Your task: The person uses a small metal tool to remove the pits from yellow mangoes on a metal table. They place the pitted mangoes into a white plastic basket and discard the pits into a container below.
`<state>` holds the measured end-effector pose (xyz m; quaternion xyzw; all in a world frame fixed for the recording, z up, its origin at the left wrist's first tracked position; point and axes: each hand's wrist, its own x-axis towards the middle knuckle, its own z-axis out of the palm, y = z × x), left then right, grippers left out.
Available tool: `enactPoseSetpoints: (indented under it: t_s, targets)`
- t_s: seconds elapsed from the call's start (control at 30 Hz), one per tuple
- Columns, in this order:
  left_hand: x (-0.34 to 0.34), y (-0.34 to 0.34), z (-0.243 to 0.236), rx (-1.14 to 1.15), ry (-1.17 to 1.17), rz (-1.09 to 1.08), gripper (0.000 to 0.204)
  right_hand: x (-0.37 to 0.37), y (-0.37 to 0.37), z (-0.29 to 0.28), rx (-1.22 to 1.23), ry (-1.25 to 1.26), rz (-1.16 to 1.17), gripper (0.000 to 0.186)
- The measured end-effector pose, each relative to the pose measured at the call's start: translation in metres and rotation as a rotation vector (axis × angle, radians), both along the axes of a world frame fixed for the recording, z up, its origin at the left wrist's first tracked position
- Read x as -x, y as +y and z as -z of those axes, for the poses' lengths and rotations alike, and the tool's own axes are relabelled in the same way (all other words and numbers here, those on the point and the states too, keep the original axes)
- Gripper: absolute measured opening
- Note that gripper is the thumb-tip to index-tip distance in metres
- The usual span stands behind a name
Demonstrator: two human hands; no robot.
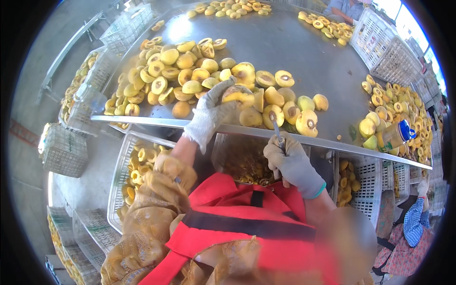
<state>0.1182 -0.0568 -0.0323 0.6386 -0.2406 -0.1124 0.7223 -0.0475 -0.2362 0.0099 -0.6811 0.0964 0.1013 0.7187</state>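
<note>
My left hand [211, 113], in a whitish knit glove, is closed around a halved yellow peach [240, 97] above the front edge of the metal table [327, 90]. To its right, my right hand [294, 164] wears a greyer glove with a green cuff. Its fingers are wrapped around the handle of a small metal pitting tool [277, 129], whose tip points up and away from me. A pile of peach halves [175, 71] spreads over the table at the left and middle; several show brown pits or hollows. A few halves, such as a pitted-face one [307, 122], lie close to the tool.
Below the table edge stand a white crate [124, 156] of peach pieces and a bin [237, 154] with dark scraps. A jar with a blue lid [403, 130] sits by another pile at right. Co-workers [344, 9] are at the far side and lower right.
</note>
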Motion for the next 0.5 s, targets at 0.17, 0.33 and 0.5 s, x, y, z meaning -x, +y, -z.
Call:
enactPoseSetpoints:
  t_s: [0.17, 0.33, 0.5]
  targets:
    - [0.069, 0.008, -0.049, 0.174, 0.255, -0.034, 0.070, -0.009, 0.021, 0.000, 0.610, -0.524, 0.011, 0.015]
    - [0.088, 0.011, -0.035, 0.634, 0.426, 0.068, 0.055, -0.013, 0.040, -0.001, 0.544, -0.482, -0.077, 0.016]
    - [0.099, 0.003, -0.042, 0.615, 0.343, 0.005, 0.058, -0.012, 0.043, -0.001, 0.405, -0.306, -0.046, 0.020]
